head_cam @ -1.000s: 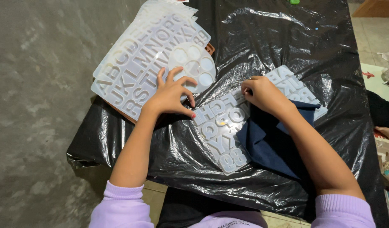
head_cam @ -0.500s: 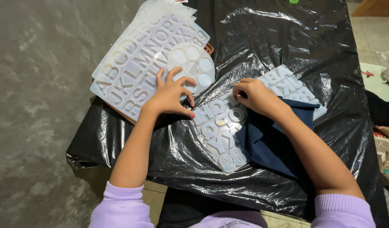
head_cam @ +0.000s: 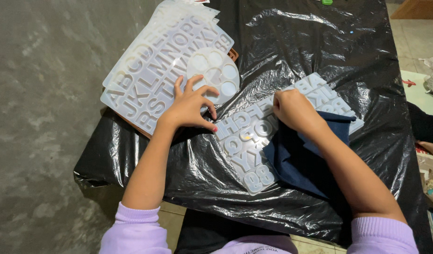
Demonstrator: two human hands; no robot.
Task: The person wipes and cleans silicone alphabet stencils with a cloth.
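Two hands on the worktop (head_cam: 319,42): left hand (head_cam: 190,106) splayed flat at 10 o'clock on stacked molds (head_cam: 150,70), right hand (head_cam: 294,108) fisted, probably on blue cloth (head_cam: 301,164), over the thin, floppy, slick letter mold (head_cam: 254,141); best lifted by its edge.

A low table draped in crinkled black plastic sheeting (head_cam: 319,47) carries a stack of translucent white silicone letter moulds (head_cam: 150,80) at its far left corner, another translucent letter mould (head_cam: 247,141) mid-table, and a dark blue cloth (head_cam: 296,164) toward the near edge.
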